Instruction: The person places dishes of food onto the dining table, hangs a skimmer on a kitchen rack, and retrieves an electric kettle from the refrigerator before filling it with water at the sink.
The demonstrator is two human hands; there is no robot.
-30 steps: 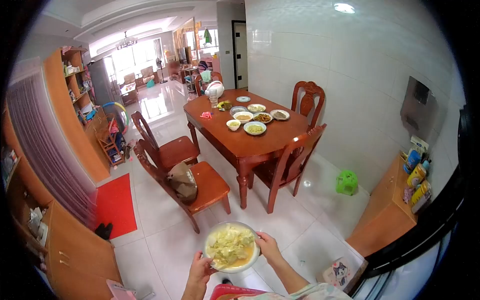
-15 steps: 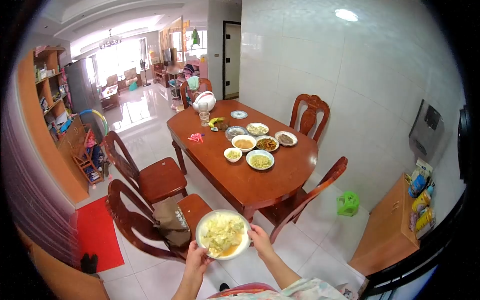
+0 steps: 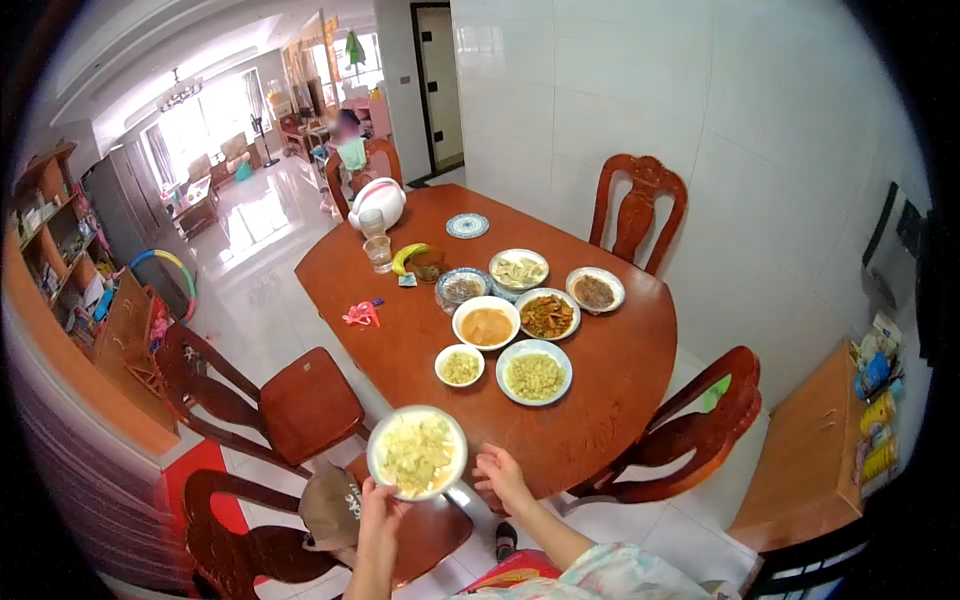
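The leafy food [image 3: 416, 452] was pale yellow-green, its bowl [image 3: 461, 449] white, the table [image 3: 615, 365] reddish brown, the small plate [image 3: 467, 226] blue-and-white patterned, the banana [image 3: 403, 259] yellow, the mat [image 3: 203, 458] red.

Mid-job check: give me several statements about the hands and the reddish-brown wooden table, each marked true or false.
1. The left hand holds the round white dish of pale-green vegetables. True.
2. The right hand grips that dish too. False: the right hand is open beside it.
3. A blue-and-white patterned round plate lies on the reddish-brown wooden table. True.
4. The brown bag with white lettering lies on the table. False: the bag is on a reddish-brown wooden chair.
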